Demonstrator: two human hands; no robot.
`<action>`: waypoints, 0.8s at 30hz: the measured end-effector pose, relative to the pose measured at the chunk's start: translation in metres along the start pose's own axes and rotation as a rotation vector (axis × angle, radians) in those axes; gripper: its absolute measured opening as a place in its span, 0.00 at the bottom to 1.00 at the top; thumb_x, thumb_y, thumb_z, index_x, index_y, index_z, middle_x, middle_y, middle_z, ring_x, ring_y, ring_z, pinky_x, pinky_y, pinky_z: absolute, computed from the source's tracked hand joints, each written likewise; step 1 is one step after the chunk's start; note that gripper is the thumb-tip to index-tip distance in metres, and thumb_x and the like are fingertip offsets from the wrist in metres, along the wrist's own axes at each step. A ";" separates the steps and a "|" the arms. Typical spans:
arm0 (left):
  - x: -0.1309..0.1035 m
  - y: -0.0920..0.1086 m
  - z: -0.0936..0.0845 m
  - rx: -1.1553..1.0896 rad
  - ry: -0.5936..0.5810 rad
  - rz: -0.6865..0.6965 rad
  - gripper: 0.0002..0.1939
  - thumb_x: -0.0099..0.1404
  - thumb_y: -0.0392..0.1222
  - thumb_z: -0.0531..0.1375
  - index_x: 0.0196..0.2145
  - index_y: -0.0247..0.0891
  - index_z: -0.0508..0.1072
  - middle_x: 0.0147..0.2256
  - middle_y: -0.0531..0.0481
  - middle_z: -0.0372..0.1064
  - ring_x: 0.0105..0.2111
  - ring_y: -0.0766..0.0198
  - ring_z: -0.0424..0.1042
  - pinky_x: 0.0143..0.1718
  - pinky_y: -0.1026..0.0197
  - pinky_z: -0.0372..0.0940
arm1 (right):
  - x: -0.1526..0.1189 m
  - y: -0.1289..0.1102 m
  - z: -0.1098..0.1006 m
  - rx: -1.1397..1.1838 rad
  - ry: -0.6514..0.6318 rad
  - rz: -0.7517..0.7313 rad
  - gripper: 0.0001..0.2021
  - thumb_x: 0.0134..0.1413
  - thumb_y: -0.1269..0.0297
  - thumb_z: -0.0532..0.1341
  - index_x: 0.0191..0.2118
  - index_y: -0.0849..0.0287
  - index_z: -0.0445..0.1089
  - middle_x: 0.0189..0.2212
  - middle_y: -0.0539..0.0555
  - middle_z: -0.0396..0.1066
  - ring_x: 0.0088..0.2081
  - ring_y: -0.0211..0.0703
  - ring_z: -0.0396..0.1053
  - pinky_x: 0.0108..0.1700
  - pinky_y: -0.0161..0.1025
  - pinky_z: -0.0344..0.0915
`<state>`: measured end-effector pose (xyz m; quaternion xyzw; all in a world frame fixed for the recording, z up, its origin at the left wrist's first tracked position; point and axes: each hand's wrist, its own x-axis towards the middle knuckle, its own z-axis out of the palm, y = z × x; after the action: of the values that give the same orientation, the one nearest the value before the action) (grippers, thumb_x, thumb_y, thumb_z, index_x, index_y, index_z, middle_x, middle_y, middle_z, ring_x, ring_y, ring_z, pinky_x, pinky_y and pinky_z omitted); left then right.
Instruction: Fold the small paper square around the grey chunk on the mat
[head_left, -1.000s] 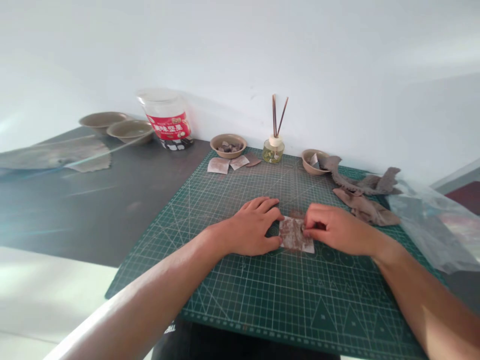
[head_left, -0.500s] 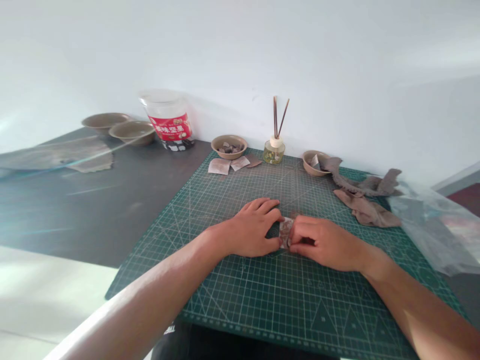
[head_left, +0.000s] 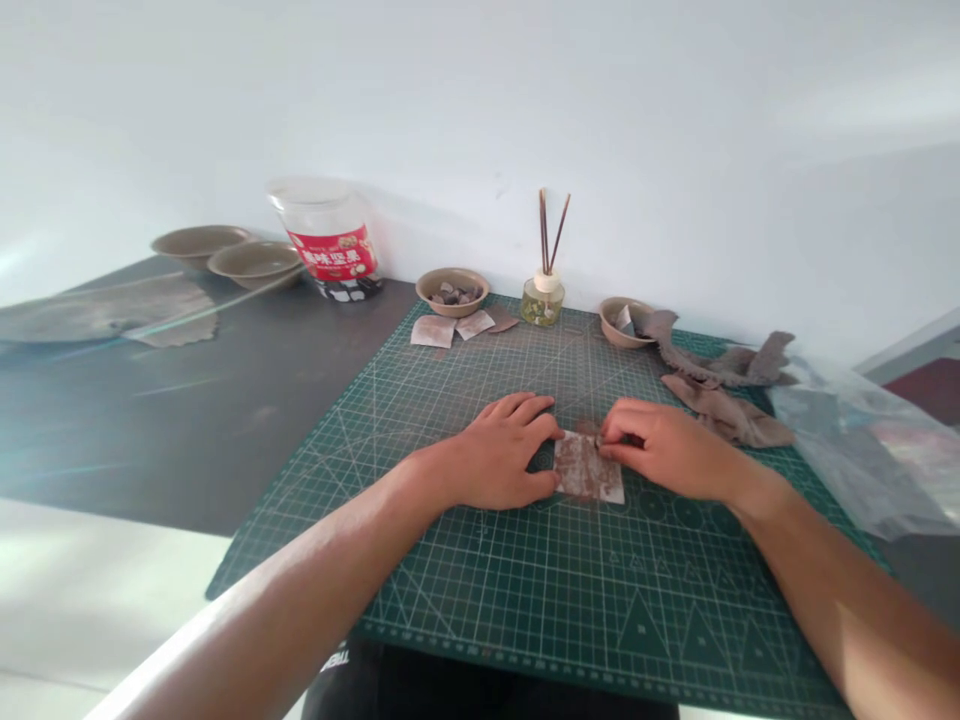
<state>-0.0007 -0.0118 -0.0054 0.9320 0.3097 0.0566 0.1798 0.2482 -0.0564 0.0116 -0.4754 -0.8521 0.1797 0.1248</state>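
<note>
A pale, roughly square sheet smeared with brown powder lies flat on the green cutting mat; it looks like sandpaper, though I cannot be sure. My left hand rests on the mat with fingers spread, its thumb and index tips pressing the sheet's left edge. At the sheet's upper right, the fingers of my right hand are pinched together close to the surface. A tiny dark bit shows at their tips, too small to name. Brown dust is scattered on the mat just above the sheet.
Behind stand a bowl of brown fragments, a reed diffuser and another bowl. Flat pieces lie by the first bowl. Crumpled brown cloth and a plastic bag are right; a plastic tub and bowls left.
My right hand has moved up and to the right across the sheet, uncovering most of it. My left hand stays at the left edge.
</note>
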 end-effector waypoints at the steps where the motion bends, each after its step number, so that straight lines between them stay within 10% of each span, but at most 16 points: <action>1: 0.000 0.000 0.000 -0.003 -0.008 0.002 0.23 0.67 0.53 0.58 0.57 0.44 0.66 0.69 0.45 0.47 0.69 0.46 0.42 0.67 0.41 0.46 | 0.000 0.000 0.000 0.026 -0.032 -0.034 0.07 0.64 0.65 0.61 0.32 0.57 0.69 0.34 0.50 0.70 0.35 0.39 0.68 0.39 0.37 0.61; 19: 0.000 0.000 0.001 -0.009 -0.001 0.004 0.24 0.67 0.54 0.58 0.57 0.44 0.65 0.69 0.43 0.45 0.70 0.45 0.41 0.67 0.41 0.44 | 0.003 0.008 0.001 -0.017 0.031 0.027 0.06 0.64 0.64 0.61 0.33 0.56 0.69 0.36 0.51 0.69 0.36 0.41 0.68 0.40 0.39 0.62; 24: -0.001 0.002 0.000 -0.017 -0.024 0.003 0.24 0.66 0.54 0.59 0.57 0.43 0.66 0.69 0.43 0.46 0.70 0.45 0.41 0.67 0.41 0.45 | -0.002 0.004 -0.002 0.082 -0.146 -0.062 0.08 0.63 0.63 0.61 0.32 0.56 0.68 0.33 0.49 0.69 0.35 0.39 0.68 0.36 0.37 0.61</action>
<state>-0.0004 -0.0132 -0.0044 0.9315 0.3057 0.0485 0.1913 0.2533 -0.0556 0.0113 -0.4289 -0.8652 0.2446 0.0873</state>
